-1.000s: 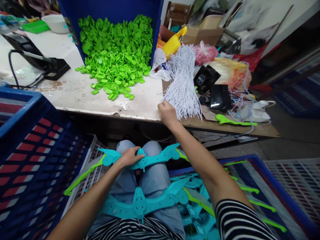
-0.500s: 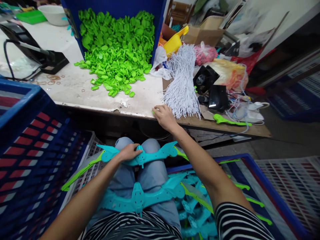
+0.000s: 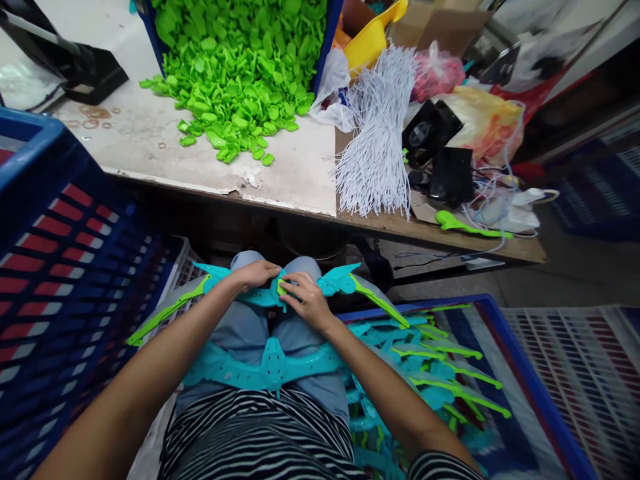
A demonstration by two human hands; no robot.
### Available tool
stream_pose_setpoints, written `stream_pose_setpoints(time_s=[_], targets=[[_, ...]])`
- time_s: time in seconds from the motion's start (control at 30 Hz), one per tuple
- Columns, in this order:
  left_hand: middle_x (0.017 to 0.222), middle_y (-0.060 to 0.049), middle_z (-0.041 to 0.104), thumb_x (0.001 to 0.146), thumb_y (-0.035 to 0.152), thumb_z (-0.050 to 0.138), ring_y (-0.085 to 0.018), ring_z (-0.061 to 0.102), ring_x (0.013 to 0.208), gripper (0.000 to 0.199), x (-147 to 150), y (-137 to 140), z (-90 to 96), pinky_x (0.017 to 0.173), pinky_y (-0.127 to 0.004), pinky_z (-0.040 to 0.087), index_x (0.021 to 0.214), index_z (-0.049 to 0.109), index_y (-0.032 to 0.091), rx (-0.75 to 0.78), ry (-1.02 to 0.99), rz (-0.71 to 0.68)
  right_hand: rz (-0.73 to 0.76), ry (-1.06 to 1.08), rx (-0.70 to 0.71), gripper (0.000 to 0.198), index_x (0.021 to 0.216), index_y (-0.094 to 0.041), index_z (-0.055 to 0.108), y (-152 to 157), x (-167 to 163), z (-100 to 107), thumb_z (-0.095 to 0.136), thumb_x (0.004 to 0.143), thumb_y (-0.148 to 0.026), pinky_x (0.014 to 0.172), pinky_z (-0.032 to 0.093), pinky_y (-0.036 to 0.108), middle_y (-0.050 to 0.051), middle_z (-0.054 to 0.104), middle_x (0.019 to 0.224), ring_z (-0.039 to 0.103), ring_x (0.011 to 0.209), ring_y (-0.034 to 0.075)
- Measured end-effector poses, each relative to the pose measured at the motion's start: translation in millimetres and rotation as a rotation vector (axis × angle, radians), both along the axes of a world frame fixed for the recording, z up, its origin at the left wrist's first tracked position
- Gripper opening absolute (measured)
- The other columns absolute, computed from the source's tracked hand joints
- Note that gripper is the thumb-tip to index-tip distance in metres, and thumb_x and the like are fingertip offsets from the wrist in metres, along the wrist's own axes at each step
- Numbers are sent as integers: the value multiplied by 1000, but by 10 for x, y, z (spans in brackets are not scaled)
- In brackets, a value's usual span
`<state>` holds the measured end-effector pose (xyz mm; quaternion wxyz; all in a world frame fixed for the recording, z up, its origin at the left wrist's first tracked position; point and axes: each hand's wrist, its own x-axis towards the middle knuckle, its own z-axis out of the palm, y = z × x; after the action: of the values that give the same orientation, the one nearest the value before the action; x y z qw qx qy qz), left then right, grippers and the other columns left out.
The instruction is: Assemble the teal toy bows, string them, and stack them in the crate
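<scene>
While both bare hands met near the center of the frame, the left grip (image 3: pixel 256 275) was closed over the middle of the upper turquoise piece (image 3: pixel 339 283), which lay across the knees of the person's jeans (image 3: pixel 250 327). Just beside it, the right grip (image 3: pixel 310 301) pinched a small green part (image 3: pixel 281 287) against the middle of that same piece, its fingertips nearly meeting those of the left. A green limb (image 3: pixel 173 315) reached out from the piece toward the lower left, and another (image 3: pixel 383 303) sloped down to the right.

Nearer the bottom of the frame, a second turquoise piece (image 3: pixel 273 367) rested over the lap, in front of a striped shirt (image 3: pixel 260 433). At the lower right, a blue-rimmed crate (image 3: pixel 487 307) held a jumble of turquoise pieces with green limbs.

Across the top stretched a pale surface (image 3: pixel 300 167), on which a heap of green parts (image 3: pixel 245 87) spilled out of a blue bin (image 3: pixel 330 53). Right of that heap lay a bundle of white cords (image 3: pixel 375 150), with a yellow object (image 3: pixel 373 43) behind it. A slotted blue basket (image 3: pixel 47 150) filled the left edge.
</scene>
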<state>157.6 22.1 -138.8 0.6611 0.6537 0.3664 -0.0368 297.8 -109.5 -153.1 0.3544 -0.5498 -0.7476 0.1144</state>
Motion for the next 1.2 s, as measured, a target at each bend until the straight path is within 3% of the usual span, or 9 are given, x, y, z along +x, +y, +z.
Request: stream_pose_setpoints(time_s=[0.3,0.47,0.53,0.7,0.77,0.87,0.97,1.07,1.2], targets=[[57,6,39,64,61,65,-8,31,53,48,-65,3,66,47,-22,23,77,58,14,-30,-49,-95,-146,256,-242,16,90,-22,65,83,-55,-22,69,77,-30,87,49,38,6,65,99,60,96,21],[57,5,42,67,53,65,-9,35,53,42,-53,-6,17,48,-22,25,76,62,12,84,-37,-65,-245,281,-563,68,120,-22,54,264,18,-8,81,58,-29,72,52,31,4,63,101,61,79,16],[58,4,46,70,46,63,-9,38,55,37,-56,12,-23,50,-22,28,80,64,11,143,-36,-65,-230,219,-639,75,125,-23,52,314,9,-1,82,56,-27,74,52,32,4,65,98,62,82,18],[65,1,58,76,31,57,-13,49,61,34,-59,48,-27,57,-23,38,99,65,8,247,-47,-127,-176,73,-578,68,127,-19,54,272,-33,89,78,64,-27,87,49,37,11,64,116,61,104,25],[77,-3,64,79,28,57,-17,56,70,36,-58,-34,11,65,-26,45,109,62,9,395,-11,-113,-111,-6,-566,56,122,-18,59,324,25,204,74,69,-31,86,49,37,11,67,111,62,102,27],[107,-12,65,84,24,53,-24,59,97,35,-77,-329,24,86,-36,46,116,57,12,780,21,0,-117,-67,-446,26,103,-21,69,695,181,491,59,84,-34,82,50,34,7,70,97,64,92,23],[133,-20,50,81,30,61,-31,48,121,43,-123,-683,-80,98,-44,41,119,54,11,1064,-23,-30,-309,-143,-184,26,101,-18,69,1389,297,809,46,90,-27,92,45,37,9,68,101,59,99,23],[145,-25,35,68,26,76,-38,40,128,74,-148,-858,-229,97,-50,42,132,43,12,1205,22,-146,-387,-253,-106,29,111,-13,63,2122,297,993,52,86,-23,98,39,40,14,60,118,49,112,27],[142,-21,42,82,8,51,-28,59,107,51,-112,-751,-223,86,-43,49,132,44,17,1231,179,-224,-382,-339,-198,27,111,-13,61,2665,219,1023,53,86,-20,98,36,43,14,58,124,43,118,29]])
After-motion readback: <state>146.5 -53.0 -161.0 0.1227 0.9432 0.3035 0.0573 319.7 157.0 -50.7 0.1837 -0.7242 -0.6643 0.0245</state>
